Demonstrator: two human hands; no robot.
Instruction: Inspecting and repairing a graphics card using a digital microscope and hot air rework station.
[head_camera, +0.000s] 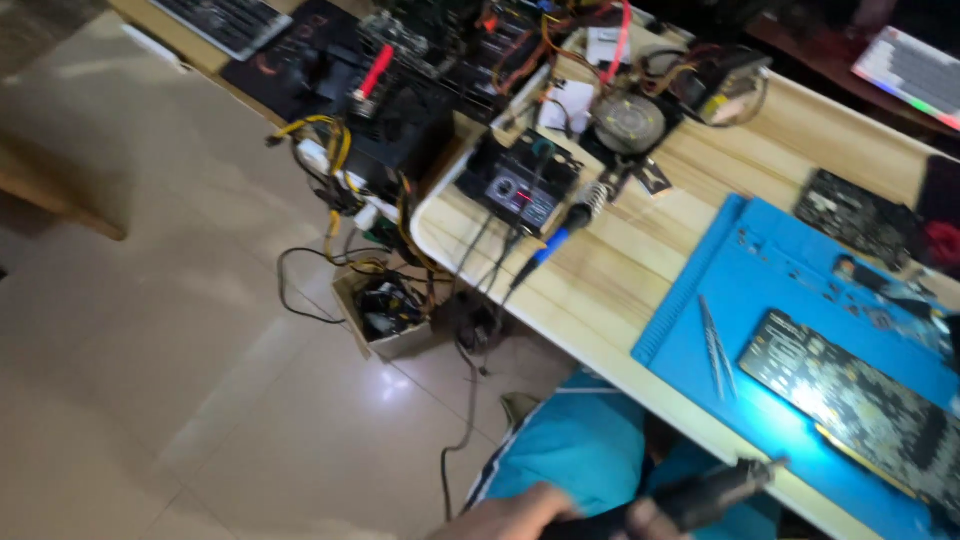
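My right hand (515, 515) shows at the bottom edge, closed around the dark handle of a pen-shaped tool (715, 487). The tool's metal tip points right, toward the front edge of a blue work mat (700, 290). On the mat lies a long dark circuit board (860, 400), brightly lit at its near end. Metal tweezers (716, 348) rest on the mat just left of the board. My left hand is out of view.
A wooden table (610, 270) carries a soldering station (520, 182), a blue-handled iron (556, 234), a second board (856, 214) and tangled wires. Keyboards (910, 68) sit at the back. A cardboard box (386, 312) with cables stands on the tiled floor (150, 350).
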